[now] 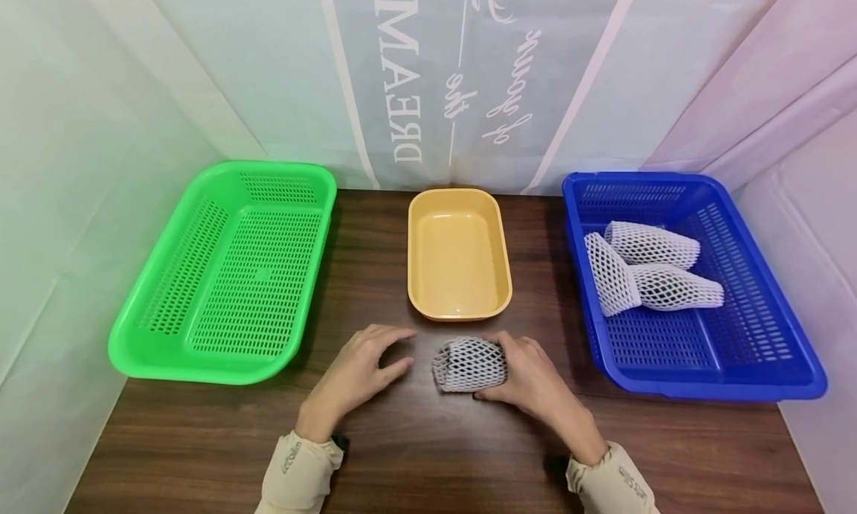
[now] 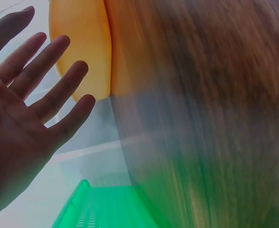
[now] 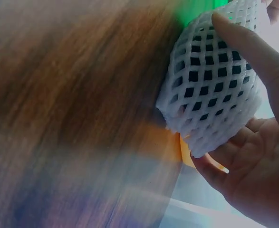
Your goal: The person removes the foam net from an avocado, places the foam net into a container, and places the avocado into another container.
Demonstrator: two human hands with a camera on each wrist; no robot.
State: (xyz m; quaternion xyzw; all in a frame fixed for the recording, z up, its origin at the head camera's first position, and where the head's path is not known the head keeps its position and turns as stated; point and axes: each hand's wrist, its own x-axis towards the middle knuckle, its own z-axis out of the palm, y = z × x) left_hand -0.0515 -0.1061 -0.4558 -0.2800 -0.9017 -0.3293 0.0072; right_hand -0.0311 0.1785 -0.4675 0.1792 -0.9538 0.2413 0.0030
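Observation:
In the head view a white foam mesh sleeve [image 1: 471,364] lies sideways just above or on the brown table; I cannot tell whether it touches. My right hand [image 1: 525,376] grips its right end between thumb and fingers. Seen from the right wrist, the thumb [image 3: 246,45] lies along one side of the mesh sleeve [image 3: 213,78] and the fingers are on the other. Dark patches show through the holes, but what they are is unclear. My left hand [image 1: 361,373] is left of the sleeve, holding nothing. Its fingers [image 2: 58,90] are spread and fairly straight in the left wrist view.
Behind the hands stands a yellow tray [image 1: 459,311]. To the left is a green basket [image 1: 224,373] with perforated walls. On the right, a blue basket [image 1: 710,389] contains more white mesh sleeves [image 1: 652,246]. A printed curtain [image 1: 428,75] hangs along the table's back edge.

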